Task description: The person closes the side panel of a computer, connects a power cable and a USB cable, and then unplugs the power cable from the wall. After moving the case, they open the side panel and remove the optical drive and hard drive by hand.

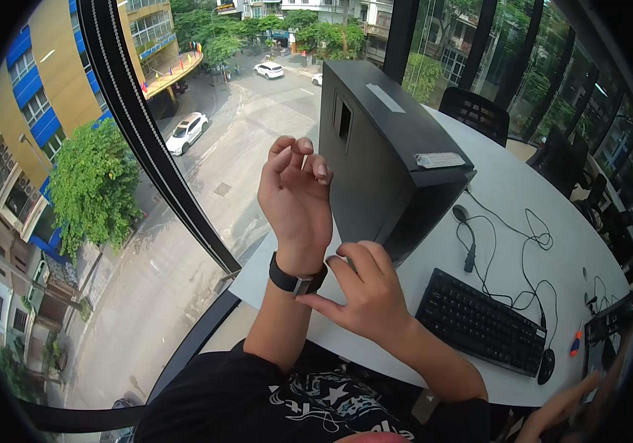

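My left hand (298, 199) is raised palm toward me, its fingers loosely curled and apart with nothing in them. Around that wrist sits a black wristband (281, 276) with a small metallic piece, perhaps a clasp, on the inner side. My right hand (368, 292) grips the band from the right, its thumb against the metallic piece and its bent fingers near the other edge. Whatever is on the back of the wrist is hidden. Just behind both hands stands a black computer tower (375, 170) on the white desk (508, 177).
A black keyboard (482, 321), a computer mouse (546, 366) and loose cables (527, 236) lie on the desk to the right. Another person's arm (563, 406) reaches in at the lower right. Office chairs (475, 114) stand beyond the desk, and a large window borders the left.
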Demonstrator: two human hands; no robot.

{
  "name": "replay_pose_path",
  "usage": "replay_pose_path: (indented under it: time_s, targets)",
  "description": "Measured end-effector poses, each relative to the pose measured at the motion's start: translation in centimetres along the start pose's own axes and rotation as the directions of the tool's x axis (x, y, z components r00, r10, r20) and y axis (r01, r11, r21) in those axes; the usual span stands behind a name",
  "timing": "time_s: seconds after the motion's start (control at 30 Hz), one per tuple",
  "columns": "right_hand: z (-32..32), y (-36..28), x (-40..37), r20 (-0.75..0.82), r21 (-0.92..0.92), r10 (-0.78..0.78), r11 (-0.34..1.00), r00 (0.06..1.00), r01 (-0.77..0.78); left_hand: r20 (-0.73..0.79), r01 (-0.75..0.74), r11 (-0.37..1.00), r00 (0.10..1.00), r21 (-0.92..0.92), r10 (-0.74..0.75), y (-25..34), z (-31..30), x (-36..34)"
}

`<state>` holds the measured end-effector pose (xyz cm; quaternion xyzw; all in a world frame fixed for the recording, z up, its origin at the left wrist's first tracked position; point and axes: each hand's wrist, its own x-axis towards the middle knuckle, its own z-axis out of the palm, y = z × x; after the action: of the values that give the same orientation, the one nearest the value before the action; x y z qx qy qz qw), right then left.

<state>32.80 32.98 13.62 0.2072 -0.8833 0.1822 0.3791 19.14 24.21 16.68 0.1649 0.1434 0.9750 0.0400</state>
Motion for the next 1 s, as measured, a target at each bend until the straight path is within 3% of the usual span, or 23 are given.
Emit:
replay_pose_path:
  time_s: [0.07, 0.37, 0.6, 0.7, 0.77, 1.0]
  targets:
    - [0.0, 0.1, -0.3, 0.035, -0.011, -0.032, 0.999, 0.999, 0.033, 0.003, -0.036, 0.999, 0.999, -0.006, 0.036, 0.4, -0.1, 0.3]
    - [0.9, 1.0, -0.3, -0.111, -0.162, -0.293, 0.948, 0.95, 0.274, -0.029, 0.017, 0.999, 0.999, -0.051, -0.018, 0.0, -0.6, 0.3]
    - [0.9, 1.2, 0.1, -0.169, -0.241, -0.291, 0.939, 0.942, 0.246, -0.062, 0.041, 0.997, 0.997, 0.063, -0.037, -1.1, -0.9, 0.7]
    - [1.0, 1.0, 0.0, -0.164, -0.22, -0.276, 0.946, 0.947, 0.237, -0.072, 0.05, 0.995, 0.996, 0.085, -0.044, -1.1, -1.0, 1.1]
    - [1.1, 0.5, 0.1, -0.114, -0.114, -0.171, 0.981, 0.979, 0.158, -0.068, 0.022, 0.996, 0.998, 0.09, -0.016, -1.1, -1.1, 1.3]
    - [2.1, 0.6, -0.7, -0.136, -0.045, -0.222, 0.975, 0.965, 0.218, -0.065, -0.016, 0.985, 0.998, 0.174, 0.027, -1.3, -1.1, 1.3]
